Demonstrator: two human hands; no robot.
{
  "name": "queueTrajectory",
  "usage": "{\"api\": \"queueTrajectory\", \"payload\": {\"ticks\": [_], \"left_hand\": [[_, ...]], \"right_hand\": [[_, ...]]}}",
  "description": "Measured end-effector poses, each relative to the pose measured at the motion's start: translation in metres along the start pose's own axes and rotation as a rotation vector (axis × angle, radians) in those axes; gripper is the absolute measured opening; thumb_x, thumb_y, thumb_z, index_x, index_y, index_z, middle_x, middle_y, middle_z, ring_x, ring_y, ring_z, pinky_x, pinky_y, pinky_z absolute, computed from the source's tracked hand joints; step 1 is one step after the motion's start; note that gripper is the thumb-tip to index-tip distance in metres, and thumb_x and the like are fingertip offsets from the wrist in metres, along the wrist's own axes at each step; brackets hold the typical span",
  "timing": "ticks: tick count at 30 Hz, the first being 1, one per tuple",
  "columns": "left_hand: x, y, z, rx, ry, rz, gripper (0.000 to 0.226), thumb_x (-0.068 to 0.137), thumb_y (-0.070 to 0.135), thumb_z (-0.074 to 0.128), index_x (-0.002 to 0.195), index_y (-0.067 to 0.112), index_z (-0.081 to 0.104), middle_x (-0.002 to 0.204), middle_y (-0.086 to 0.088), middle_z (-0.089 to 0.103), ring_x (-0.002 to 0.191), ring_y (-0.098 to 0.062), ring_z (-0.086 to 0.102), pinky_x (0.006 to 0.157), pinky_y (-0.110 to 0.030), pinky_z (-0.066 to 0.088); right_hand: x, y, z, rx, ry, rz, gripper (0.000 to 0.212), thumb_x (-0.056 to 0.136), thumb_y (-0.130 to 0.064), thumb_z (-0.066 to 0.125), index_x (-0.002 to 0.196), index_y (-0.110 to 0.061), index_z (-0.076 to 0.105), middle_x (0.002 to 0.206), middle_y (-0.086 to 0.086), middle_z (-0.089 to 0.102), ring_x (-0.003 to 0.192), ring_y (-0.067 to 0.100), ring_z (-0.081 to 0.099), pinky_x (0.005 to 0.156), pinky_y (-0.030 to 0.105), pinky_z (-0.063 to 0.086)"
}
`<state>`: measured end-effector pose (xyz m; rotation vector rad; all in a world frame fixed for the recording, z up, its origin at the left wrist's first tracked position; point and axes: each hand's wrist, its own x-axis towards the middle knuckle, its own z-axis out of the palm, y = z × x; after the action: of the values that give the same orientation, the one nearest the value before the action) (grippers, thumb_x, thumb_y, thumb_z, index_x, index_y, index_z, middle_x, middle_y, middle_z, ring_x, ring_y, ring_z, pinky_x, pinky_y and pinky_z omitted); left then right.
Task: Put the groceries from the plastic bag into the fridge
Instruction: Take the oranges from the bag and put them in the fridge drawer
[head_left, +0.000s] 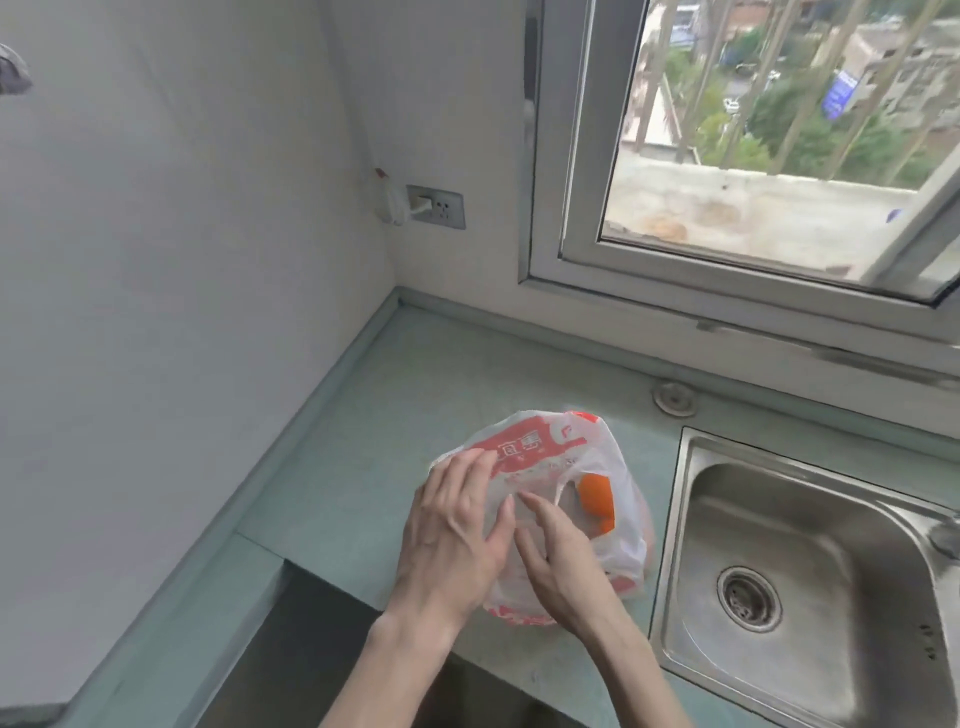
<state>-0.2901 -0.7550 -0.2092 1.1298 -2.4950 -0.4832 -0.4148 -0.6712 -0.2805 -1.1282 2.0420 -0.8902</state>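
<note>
A white plastic bag (540, 447) with red print stands on the pale green counter (363, 467), just left of the sink. Something orange (597, 496) shows through the bag's open top on the right side. My left hand (457, 535) lies flat on the bag's left side, fingers spread over the plastic. My right hand (561, 561) touches the bag's near side, fingers pointing into the gathered plastic at the opening. Neither hand clearly grips anything. No fridge is in view.
A steel sink (810, 587) with a drain sits to the right of the bag. A window (779, 156) runs along the back wall. A wall socket (436, 207) with a plug is in the corner. A dark recess (311, 634) cuts the counter's front edge.
</note>
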Motion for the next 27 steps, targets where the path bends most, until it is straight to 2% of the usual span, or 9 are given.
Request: {"api": "queueTrajectory", "payload": {"ticks": [2,5,9,12,15,19,22,24,27], "left_hand": [[0.01,-0.005,0.009,-0.013,-0.033,0.039,0.046,0.098,0.036,0.056,0.139,0.016,0.056,0.137,0.003,0.06,0.13,-0.016,0.053,0.112,-0.033,0.044],[0.026,-0.008,0.022,-0.043,-0.11,0.1,0.041,0.1,0.036,0.052,0.137,0.02,0.057,0.136,0.006,0.06,0.128,-0.014,0.054,0.112,-0.03,0.042],[0.047,-0.01,0.04,-0.092,-0.275,0.207,0.039,0.099,0.038,0.045,0.131,0.022,0.061,0.128,0.006,0.062,0.121,-0.015,0.056,0.102,-0.031,0.048],[0.059,-0.009,0.053,-0.091,-0.371,0.267,0.034,0.101,0.033,0.051,0.13,0.02,0.062,0.128,0.003,0.062,0.123,-0.017,0.055,0.105,-0.031,0.044],[0.07,-0.006,0.063,-0.072,-0.44,0.322,0.034,0.102,0.034,0.051,0.131,0.02,0.061,0.13,0.001,0.061,0.124,-0.019,0.054,0.106,-0.034,0.044],[0.087,0.002,0.068,0.006,-0.531,0.382,0.037,0.103,0.036,0.045,0.135,0.02,0.055,0.131,0.0,0.057,0.125,-0.022,0.052,0.108,-0.038,0.043],[0.1,0.011,0.072,0.122,-0.608,0.442,0.037,0.104,0.035,0.042,0.136,0.018,0.051,0.13,-0.004,0.056,0.121,-0.027,0.053,0.105,-0.041,0.044],[0.109,0.019,0.078,0.154,-0.652,0.483,0.033,0.103,0.031,0.042,0.13,0.016,0.054,0.128,-0.006,0.058,0.12,-0.029,0.056,0.101,-0.043,0.046],[0.122,0.023,0.096,0.167,-0.736,0.521,0.027,0.103,0.027,0.042,0.122,0.014,0.056,0.128,-0.009,0.059,0.123,-0.031,0.055,0.097,-0.044,0.046]], "right_hand": [[0.005,0.011,0.001,-0.17,0.015,0.056,0.058,0.106,-0.038,0.047,0.159,-0.021,0.033,0.164,-0.002,0.035,0.153,0.014,0.029,0.124,0.03,0.027],[0.005,0.027,-0.008,-0.381,0.087,0.178,0.069,0.104,-0.045,0.046,0.163,-0.023,0.019,0.171,0.0,0.016,0.159,0.024,0.011,0.126,0.04,0.023],[0.007,0.04,-0.029,-0.494,0.163,0.354,0.075,0.102,-0.049,0.048,0.163,-0.018,0.018,0.168,0.008,0.022,0.154,0.033,0.022,0.124,0.042,0.023],[0.008,0.046,-0.044,-0.558,0.207,0.425,0.078,0.102,-0.05,0.047,0.164,-0.017,0.013,0.168,0.009,0.02,0.154,0.033,0.02,0.125,0.04,0.017],[0.009,0.051,-0.057,-0.574,0.294,0.48,0.08,0.101,-0.05,0.048,0.165,-0.017,0.012,0.169,0.01,0.019,0.155,0.031,0.019,0.126,0.041,0.019],[0.009,0.045,-0.067,-0.573,0.332,0.536,0.078,0.101,-0.048,0.052,0.163,-0.016,0.019,0.167,0.009,0.026,0.153,0.029,0.024,0.123,0.041,0.027],[0.011,0.032,-0.063,-0.532,0.408,0.482,0.061,0.099,-0.04,0.06,0.152,-0.013,0.045,0.15,0.009,0.052,0.136,0.03,0.05,0.105,0.043,0.044],[0.014,0.027,-0.055,-0.427,0.434,0.386,0.047,0.099,-0.035,0.064,0.141,-0.015,0.058,0.137,0.006,0.063,0.124,0.028,0.061,0.099,0.041,0.048],[0.019,0.026,-0.047,-0.318,0.345,0.345,0.043,0.1,-0.035,0.06,0.141,-0.023,0.058,0.14,-0.006,0.062,0.127,0.016,0.059,0.1,0.034,0.048]]}}
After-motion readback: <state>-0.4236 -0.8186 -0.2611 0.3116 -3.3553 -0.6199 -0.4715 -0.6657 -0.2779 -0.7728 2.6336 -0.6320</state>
